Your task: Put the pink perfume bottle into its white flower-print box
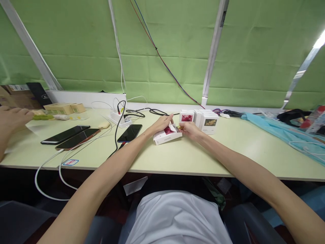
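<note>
A small white box (pixel 167 138) with a dark pink picture lies tilted on the pale table, in front of me. My left hand (pixel 162 123) is closed on its upper left side. At the box's right end my right hand (pixel 191 130) has its fingers pressed together; what they hold, if anything, is too small to name. Just behind the right hand stand white boxes with flower pictures, one red (pixel 187 117) and one yellow (pixel 210 122).
Left on the table (pixel 162 159) lie a dark phone (pixel 130 133), two more phones (pixel 65 134), a white power strip (pixel 120 118) and cables. Another person's hand (pixel 15 118) reaches in at far left. Light blue cloth (pixel 276 130) lies right.
</note>
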Available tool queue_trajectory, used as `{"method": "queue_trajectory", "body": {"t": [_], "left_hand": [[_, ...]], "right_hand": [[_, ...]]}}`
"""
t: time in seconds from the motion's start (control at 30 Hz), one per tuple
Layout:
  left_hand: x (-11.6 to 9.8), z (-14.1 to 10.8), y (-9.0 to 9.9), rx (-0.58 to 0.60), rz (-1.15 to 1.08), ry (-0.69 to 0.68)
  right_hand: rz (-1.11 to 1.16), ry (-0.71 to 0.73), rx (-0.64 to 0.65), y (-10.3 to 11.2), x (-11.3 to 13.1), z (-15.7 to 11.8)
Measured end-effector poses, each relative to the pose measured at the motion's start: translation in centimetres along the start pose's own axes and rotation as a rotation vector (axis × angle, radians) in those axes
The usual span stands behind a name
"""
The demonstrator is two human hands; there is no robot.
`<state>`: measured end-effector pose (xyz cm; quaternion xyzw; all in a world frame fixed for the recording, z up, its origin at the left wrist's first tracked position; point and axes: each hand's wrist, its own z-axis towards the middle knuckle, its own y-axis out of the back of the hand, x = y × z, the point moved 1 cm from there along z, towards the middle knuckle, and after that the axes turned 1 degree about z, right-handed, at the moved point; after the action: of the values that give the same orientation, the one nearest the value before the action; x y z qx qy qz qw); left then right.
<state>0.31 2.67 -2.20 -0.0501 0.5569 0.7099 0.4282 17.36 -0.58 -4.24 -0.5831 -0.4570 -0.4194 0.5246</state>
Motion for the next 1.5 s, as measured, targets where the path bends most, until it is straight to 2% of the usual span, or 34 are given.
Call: {"method": "queue_trajectory", "body": {"t": [0.3, 0.4, 0.5, 0.63, 0.9, 1.33, 1.5], "left_hand": [[-0.7, -0.3, 1.4, 0.335, -0.045, 0.032], [-0.8, -0.5, 1.2, 0.374, 0.007, -0.006], [-0.9, -0.7, 0.4, 0.343, 0.012, -0.093], [-1.0, -0.9, -0.6, 0.243, -0.083, -0.156], [-1.6, -1.4, -1.2, 0.094, -0.223, -0.103], [-1.6, -1.6, -1.6, 0.055, -0.339, -0.099], [-1.5, -1.5, -1.6, 0.045, -0.347, -0.082]], "right_hand": [[0.018, 0.033, -0.052, 0.2, 0.0, 0.4], [0.036, 0.039, -0.077, 0.3, -0.1, 0.8], [0.055, 0.058, -0.098, 0.4, -0.3, 1.1], [0.056, 0.127, -0.143, 0.7, 0.0, 1.3], [-0.058, 0.350, -0.138, 0.9, 1.3, 0.4], [-0.179, 0.517, -0.124, 1.2, 1.3, 0.2], [-0.191, 0.519, -0.107, 1.1, 1.2, -0.2]]}}
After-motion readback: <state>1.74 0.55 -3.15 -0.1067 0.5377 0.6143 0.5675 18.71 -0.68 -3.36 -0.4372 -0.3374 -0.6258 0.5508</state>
